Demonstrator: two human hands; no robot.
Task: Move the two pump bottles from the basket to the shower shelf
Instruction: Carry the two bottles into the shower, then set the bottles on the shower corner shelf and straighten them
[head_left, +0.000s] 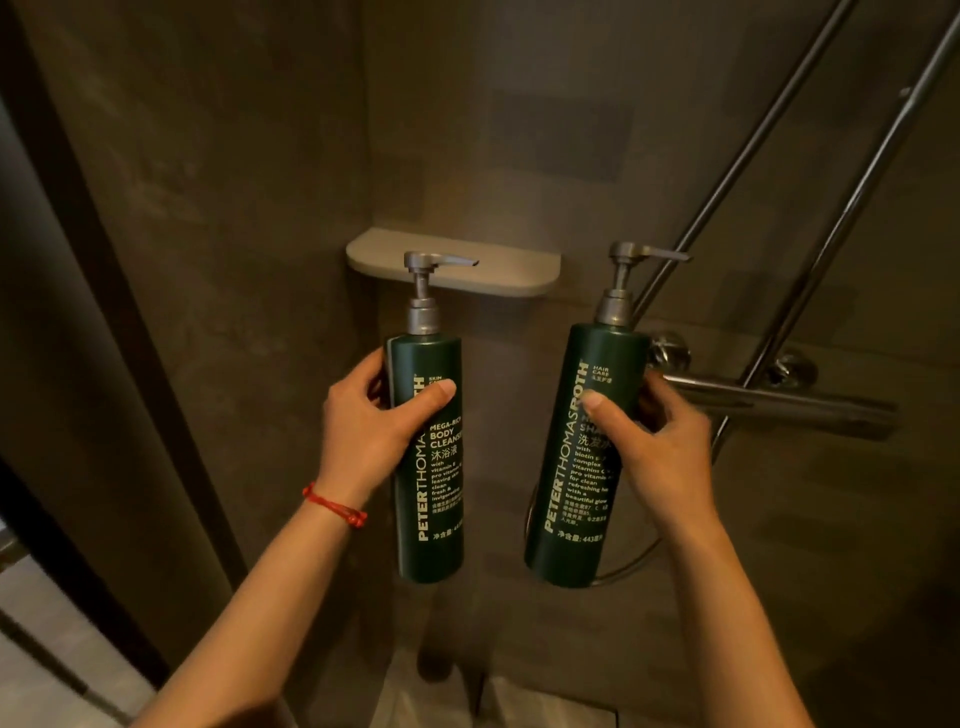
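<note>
Two dark-green pump bottles (430, 457) (582, 457) with grey pumps, white lettering.

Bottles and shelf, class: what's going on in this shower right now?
A person holds two dark green pump bottles up in front of a shower wall. The left hand grips the body cleanser, roughly upright; the right hand grips the shampoo, tilted slightly right. Both are in the air, short of the shelf on the wall, which looks bare. A red string circles the left wrist. Shower rails and a mixer stand to the right.
</note>
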